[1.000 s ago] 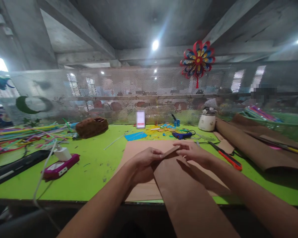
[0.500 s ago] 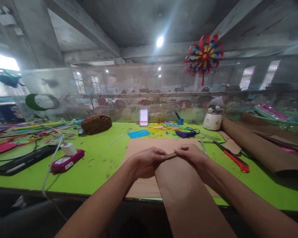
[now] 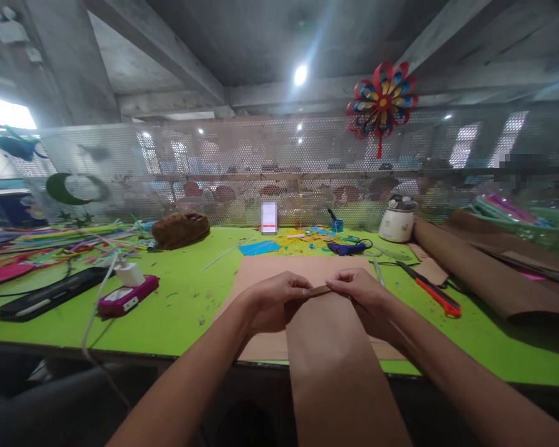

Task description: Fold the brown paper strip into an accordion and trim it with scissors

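Note:
A long strip of brown kraft paper runs from mid-table toward me and hangs over the front edge. Its far end has a narrow folded edge, pinched at both corners. My left hand is closed on the left corner, thumb and fingers together. On the right corner, my right hand grips the same fold with thumb and forefinger. Beneath both hands a larger brown sheet lies flat on the green tabletop.
Right of my hands lie a red utility knife and a big roll of brown paper. Behind are a blue glue gun, yellow scraps, a phone and a white flask. A purple power strip with a cable sits left.
The hanging part of the paper strip has swung a little to the left. Both hands keep their pinch on the folded end, and the view has shifted slightly.

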`<move>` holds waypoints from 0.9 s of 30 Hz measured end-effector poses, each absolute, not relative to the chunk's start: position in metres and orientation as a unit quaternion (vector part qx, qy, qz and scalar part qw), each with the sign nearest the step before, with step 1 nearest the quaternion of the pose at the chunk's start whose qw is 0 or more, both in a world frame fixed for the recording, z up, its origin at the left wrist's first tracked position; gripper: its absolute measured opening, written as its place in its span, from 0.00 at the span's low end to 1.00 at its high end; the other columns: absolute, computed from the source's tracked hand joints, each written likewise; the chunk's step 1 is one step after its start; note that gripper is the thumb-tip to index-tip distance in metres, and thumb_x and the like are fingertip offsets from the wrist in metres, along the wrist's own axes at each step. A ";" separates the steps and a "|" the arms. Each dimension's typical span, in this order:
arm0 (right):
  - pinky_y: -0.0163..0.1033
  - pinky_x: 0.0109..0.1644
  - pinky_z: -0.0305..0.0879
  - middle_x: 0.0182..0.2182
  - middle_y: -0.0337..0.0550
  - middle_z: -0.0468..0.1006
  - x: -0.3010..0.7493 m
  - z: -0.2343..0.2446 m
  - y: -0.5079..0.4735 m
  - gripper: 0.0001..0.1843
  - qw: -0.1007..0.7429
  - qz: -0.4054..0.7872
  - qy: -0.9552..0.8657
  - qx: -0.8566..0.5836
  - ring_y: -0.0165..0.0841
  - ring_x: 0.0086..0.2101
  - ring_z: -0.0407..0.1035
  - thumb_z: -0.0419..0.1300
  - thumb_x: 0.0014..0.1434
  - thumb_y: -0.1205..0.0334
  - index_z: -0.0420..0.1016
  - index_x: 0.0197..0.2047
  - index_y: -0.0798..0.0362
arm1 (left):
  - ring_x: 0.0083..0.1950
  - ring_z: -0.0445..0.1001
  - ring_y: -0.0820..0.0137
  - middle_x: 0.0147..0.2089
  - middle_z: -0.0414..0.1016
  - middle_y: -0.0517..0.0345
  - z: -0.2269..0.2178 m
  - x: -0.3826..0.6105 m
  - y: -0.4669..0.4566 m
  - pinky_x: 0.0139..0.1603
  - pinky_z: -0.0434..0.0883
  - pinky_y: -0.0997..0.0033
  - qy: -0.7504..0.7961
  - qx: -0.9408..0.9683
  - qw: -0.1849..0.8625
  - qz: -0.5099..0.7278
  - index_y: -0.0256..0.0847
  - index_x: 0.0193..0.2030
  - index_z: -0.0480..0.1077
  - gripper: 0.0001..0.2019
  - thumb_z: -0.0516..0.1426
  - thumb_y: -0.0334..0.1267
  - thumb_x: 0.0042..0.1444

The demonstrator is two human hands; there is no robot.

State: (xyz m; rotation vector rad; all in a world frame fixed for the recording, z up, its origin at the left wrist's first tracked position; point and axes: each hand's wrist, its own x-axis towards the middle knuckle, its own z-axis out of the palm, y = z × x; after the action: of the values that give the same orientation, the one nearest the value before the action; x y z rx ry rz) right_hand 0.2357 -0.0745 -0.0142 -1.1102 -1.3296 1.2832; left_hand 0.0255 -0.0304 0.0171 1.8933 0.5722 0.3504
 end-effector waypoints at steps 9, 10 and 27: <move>0.31 0.20 0.45 0.17 0.34 0.64 0.221 -0.006 -0.096 0.18 0.408 0.617 -0.544 -0.396 0.23 0.17 0.54 0.65 0.46 0.50 0.67 0.25 0.56 | 0.30 0.62 0.73 0.29 0.67 0.59 0.019 0.027 -0.034 0.34 0.60 0.73 0.230 0.814 0.518 0.124 0.36 0.32 0.71 0.16 0.56 0.49 0.52; 0.31 0.20 0.45 0.16 0.33 0.63 0.221 -0.006 -0.095 0.18 0.409 0.616 -0.544 -0.398 0.23 0.16 0.53 0.65 0.46 0.51 0.67 0.24 0.56 | 0.31 0.62 0.72 0.29 0.67 0.58 0.019 0.028 -0.035 0.35 0.60 0.73 0.227 0.816 0.516 0.125 0.36 0.33 0.71 0.16 0.56 0.49 0.52; 0.31 0.19 0.46 0.15 0.32 0.63 0.229 -0.003 -0.099 0.17 0.420 0.651 -0.520 -0.360 0.23 0.15 0.54 0.65 0.48 0.53 0.63 0.24 0.55 | 0.18 0.58 0.77 0.16 0.61 0.64 0.021 0.016 -0.023 0.22 0.55 0.77 0.266 0.875 0.394 0.091 0.37 0.23 0.65 0.17 0.52 0.49 0.55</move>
State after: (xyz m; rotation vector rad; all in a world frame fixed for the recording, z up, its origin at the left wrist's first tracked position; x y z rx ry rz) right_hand 0.2288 -0.0988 -0.0033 -0.9027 -1.3026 1.6306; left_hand 0.0164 -0.0228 0.0210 2.2206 0.6752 0.2318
